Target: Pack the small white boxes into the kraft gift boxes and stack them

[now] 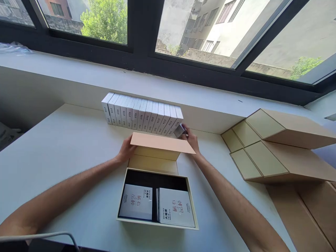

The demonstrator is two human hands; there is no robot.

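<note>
An open gift box (157,225) with a dark lining stands on the white table, two white printed packs (136,202) lying side by side in it. Its hinged lid (162,142) is raised at the far side, pinkish outside and cream within. My left hand (126,150) grips the lid's left edge, its fingers partly hidden behind it. Beyond the lid's right end, my right hand (191,139) closes on a small grey box (180,130), beside a row of slim white boxes (143,115). Part of that hand is covered by the lid.
Several cream and pinkish cartons (273,157) lie stacked at the right, with brown cardboard (296,213) below. The sill (78,75) and dark-framed windows run along the back. A white cable (52,235) crosses the lower left corner.
</note>
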